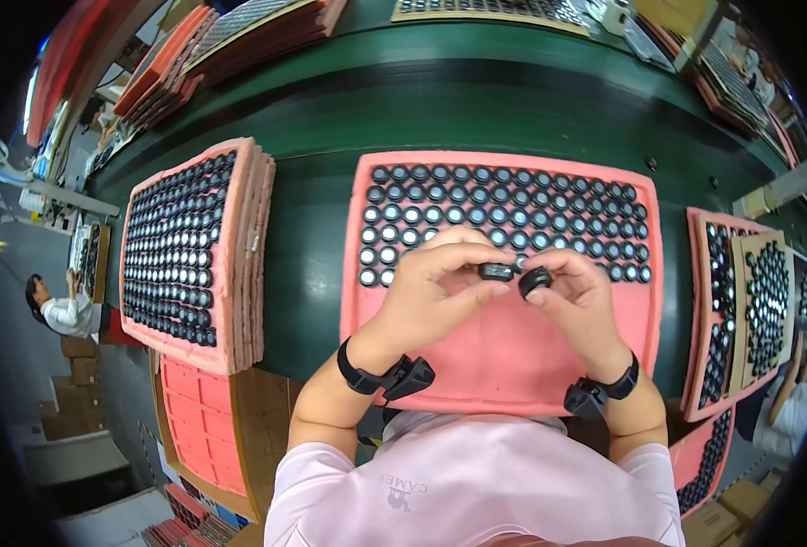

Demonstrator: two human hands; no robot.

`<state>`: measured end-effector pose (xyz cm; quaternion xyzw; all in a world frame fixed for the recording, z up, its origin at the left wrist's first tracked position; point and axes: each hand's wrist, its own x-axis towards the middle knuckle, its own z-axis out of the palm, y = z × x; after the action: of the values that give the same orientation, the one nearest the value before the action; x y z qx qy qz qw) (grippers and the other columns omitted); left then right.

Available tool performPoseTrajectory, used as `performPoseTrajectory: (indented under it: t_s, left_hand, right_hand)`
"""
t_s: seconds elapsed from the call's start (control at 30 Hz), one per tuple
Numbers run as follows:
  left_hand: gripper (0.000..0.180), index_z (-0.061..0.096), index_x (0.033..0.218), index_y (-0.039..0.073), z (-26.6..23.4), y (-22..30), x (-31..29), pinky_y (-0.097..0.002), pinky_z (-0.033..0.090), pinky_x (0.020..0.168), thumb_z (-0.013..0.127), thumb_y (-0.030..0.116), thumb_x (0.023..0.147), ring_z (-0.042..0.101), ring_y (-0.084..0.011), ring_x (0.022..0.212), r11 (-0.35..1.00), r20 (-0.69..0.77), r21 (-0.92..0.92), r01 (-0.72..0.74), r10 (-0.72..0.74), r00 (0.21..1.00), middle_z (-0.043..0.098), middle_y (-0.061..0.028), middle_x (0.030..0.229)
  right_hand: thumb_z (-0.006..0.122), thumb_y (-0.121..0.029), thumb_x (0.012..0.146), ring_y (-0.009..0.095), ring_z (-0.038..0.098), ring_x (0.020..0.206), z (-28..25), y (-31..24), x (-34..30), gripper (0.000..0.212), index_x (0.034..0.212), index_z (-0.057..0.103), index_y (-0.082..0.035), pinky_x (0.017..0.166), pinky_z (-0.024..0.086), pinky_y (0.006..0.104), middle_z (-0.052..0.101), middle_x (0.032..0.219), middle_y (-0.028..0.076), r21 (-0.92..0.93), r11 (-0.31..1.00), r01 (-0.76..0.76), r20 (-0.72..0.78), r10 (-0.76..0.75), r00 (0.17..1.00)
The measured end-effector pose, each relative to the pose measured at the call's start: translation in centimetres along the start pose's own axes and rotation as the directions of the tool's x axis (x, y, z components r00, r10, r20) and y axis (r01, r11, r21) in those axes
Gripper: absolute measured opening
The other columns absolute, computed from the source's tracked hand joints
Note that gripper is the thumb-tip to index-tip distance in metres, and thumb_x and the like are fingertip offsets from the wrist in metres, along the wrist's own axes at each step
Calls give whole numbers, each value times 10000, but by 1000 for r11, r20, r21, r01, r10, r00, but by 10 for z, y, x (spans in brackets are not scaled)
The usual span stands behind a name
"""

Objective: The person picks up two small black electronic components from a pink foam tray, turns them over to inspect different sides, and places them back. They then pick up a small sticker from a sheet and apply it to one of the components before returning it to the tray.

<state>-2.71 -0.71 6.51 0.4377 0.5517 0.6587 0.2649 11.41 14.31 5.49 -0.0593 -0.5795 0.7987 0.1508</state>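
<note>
My left hand (pixel 444 284) pinches a small black round part (pixel 496 272), held edge-on between thumb and fingers. Close beside it, my right hand (pixel 578 290) grips a second black round part (pixel 534 282), tilted, with its ribbed rim showing. Both hands are over a pink foam tray (pixel 499 365) on the green bench. Rows of black round parts with pale shiny centres (pixel 458 194) fill the tray's far half; its near half shows bare pink foam. My hands hide some of the nearest row.
A stack of pink trays (pixel 250 273) full of like parts stands at left. More loaded trays (pixel 718 310) are at right, one under a cardboard sheet (pixel 740 319). Two loose black pieces (pixel 651 164) lie on the green bench (pixel 513 100). Other people work at far left and right.
</note>
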Motion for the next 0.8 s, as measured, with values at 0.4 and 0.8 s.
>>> performPoseTrajectory:
  t_s: [0.4, 0.8]
  left_hand:
    - [298, 670, 1047, -9, 24, -32, -17, -267, 539, 796, 723, -57, 757, 613, -161, 937, 996, -37, 41, -76, 78, 996, 602, -95, 1011]
    - [370, 657, 1088, -18, 13, -43, -22, -331, 490, 881, 721, -67, 727, 593, -221, 1036, 977, -11, 154, -150, 153, 988, 595, -134, 1129]
  right_hand:
    - [696, 28, 801, 187, 567, 990, -22, 26, -24, 302, 1090, 612, 4, 859, 477, 304, 564, 1063, 109, -432, 866, 252, 21, -270, 963]
    - [700, 64, 767, 257, 556, 1064, -26, 33, -17, 367, 1114, 597, 9, 921, 467, 365, 550, 1165, 172, -521, 781, 345, 94, -349, 932]
